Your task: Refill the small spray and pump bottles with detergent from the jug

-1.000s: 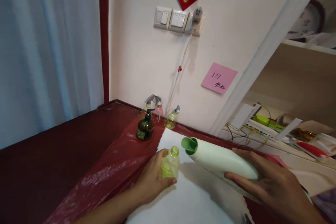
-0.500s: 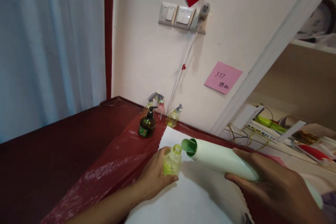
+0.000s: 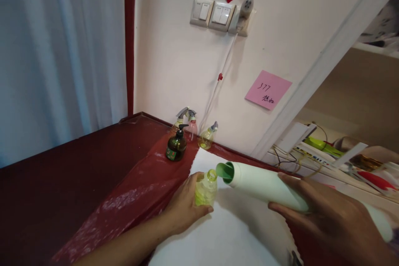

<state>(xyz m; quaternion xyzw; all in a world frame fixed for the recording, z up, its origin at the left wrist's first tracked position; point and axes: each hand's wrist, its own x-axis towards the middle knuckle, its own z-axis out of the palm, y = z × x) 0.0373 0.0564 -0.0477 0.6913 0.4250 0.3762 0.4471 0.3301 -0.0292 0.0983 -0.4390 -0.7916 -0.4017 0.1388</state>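
Observation:
My left hand (image 3: 182, 208) is wrapped round a small clear yellow-green bottle (image 3: 205, 188) that stands upright and uncapped on a white sheet (image 3: 230, 232). My right hand (image 3: 324, 216) grips a large white bottle (image 3: 264, 185) tipped almost flat. Its green spout (image 3: 225, 171) sits just right of and slightly above the small bottle's open neck. I cannot see any liquid flowing.
A dark green pump bottle (image 3: 176, 146) and three small spray bottles (image 3: 199, 133) stand at the wall on a red plastic cover (image 3: 137, 193) over the dark red table (image 3: 62, 183). Cables and clutter (image 3: 327, 153) lie at the right; a pink note (image 3: 268, 90) hangs above.
The white bottle's spout has stayed close beside the small bottle's neck while the view drifted slightly. Both hands keep their grips.

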